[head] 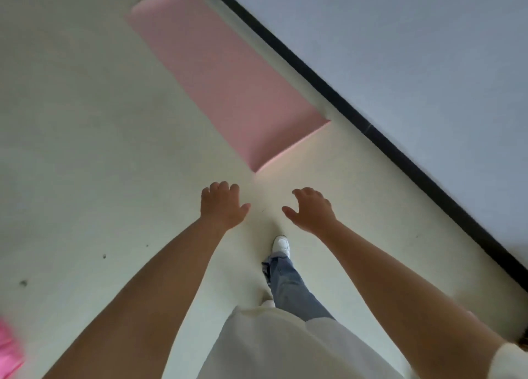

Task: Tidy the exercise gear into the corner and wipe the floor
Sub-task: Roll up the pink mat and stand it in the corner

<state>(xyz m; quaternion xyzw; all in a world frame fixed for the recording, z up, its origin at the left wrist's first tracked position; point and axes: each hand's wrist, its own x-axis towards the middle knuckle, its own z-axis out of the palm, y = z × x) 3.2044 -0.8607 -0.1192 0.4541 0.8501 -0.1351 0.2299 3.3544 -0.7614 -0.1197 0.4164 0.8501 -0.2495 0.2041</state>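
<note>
A pink exercise mat [225, 72] lies flat and unrolled on the pale floor, running along the wall from the top of the view to its near short edge just ahead of me. My left hand [221, 205] and my right hand [311, 210] are stretched out side by side above the floor, a little short of the mat's near edge. Both hold nothing, with the fingers loosely curled and the thumbs spread apart. Neither hand touches the mat.
A white wall [400, 49] with a black skirting board [343, 95] runs diagonally on the right. My foot in a white shoe [281, 245] stands below my hands. A bright pink object [8, 347] shows at the bottom left edge. Dark specks [104, 256] dot the floor.
</note>
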